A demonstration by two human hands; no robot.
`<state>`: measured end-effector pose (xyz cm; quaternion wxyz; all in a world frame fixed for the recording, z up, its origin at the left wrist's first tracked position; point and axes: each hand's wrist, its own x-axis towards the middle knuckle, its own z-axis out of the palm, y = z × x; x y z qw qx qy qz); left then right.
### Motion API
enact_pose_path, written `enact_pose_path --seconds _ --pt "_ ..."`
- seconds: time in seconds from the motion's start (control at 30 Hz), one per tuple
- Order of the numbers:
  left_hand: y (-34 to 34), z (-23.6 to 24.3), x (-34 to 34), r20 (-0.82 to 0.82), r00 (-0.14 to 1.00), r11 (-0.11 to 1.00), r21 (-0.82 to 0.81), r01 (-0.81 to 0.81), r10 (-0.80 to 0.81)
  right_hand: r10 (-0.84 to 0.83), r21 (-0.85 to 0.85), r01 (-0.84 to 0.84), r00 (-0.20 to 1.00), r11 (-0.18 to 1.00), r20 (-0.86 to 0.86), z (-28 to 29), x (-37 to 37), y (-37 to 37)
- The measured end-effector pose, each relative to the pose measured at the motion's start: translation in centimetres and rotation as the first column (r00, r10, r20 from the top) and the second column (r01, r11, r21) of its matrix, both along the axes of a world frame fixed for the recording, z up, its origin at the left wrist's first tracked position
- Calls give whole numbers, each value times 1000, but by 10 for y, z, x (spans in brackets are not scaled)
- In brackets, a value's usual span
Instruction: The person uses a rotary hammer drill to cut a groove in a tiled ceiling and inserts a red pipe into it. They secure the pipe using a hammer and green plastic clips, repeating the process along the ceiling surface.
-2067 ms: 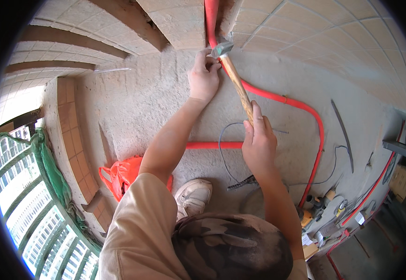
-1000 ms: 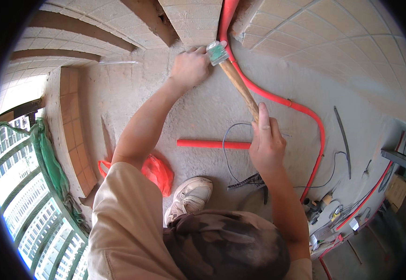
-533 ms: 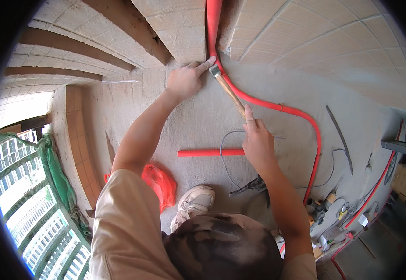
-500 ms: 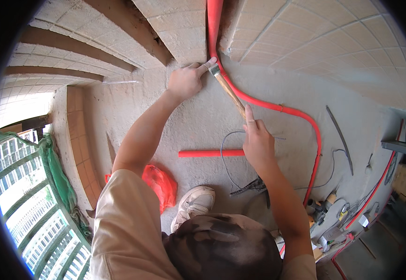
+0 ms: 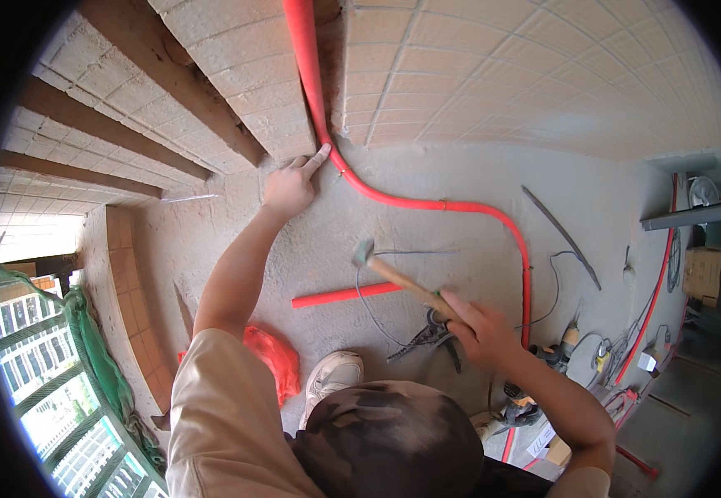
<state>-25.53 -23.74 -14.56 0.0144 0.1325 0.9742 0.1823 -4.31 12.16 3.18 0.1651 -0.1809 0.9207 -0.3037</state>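
Observation:
A red plastic pipe (image 5: 394, 199) comes down the wall, bends at its foot and curves across the rough concrete floor to the right. My left hand (image 5: 290, 187) is at the bend, its index finger stretched out against the pipe and the other fingers loosely curled; I see nothing held in it. Just past that fingertip a small fastener (image 5: 341, 173) crosses the pipe. My right hand (image 5: 477, 328) is closed round the wooden handle of a hammer (image 5: 406, 282). The hammer's head is raised, away from the pipe, and slightly blurred.
A loose red pipe piece (image 5: 336, 296) and a grey cable (image 5: 369, 307) lie on the floor. A dark strip (image 5: 560, 236) is further right. A red plastic bag (image 5: 273, 361) lies near my shoe (image 5: 333, 373). Tools and boxes (image 5: 551, 357) clutter the right side.
The hammer has swung back from the pipe bend, down toward me, with my right hand. My left index finger remains at the bend. The whole view has shifted.

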Motion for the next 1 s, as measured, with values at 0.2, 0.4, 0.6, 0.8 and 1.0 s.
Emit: enact_pose_path --seconds 0.2,0.4,0.6,0.8,1.0 --pt "-3 -13 -7 -136 988 995 55 80 -72 3 82 -65 796 995 605 80 118 63" --pt "2 30 18 -202 955 941 304 -150 218 -575 29 697 565 716 592 21 225 159" --pt "35 134 39 -69 983 909 396 -127 168 -952 469 830 -240 -302 -188 -158 415 296" --pt "68 207 91 394 890 972 53 228 -230 -865 307 882 -436 -356 249 -224 397 286" --pt "96 217 144 677 590 781 -36 623 -439 -774 -81 845 -442 -529 453 -205 377 275"
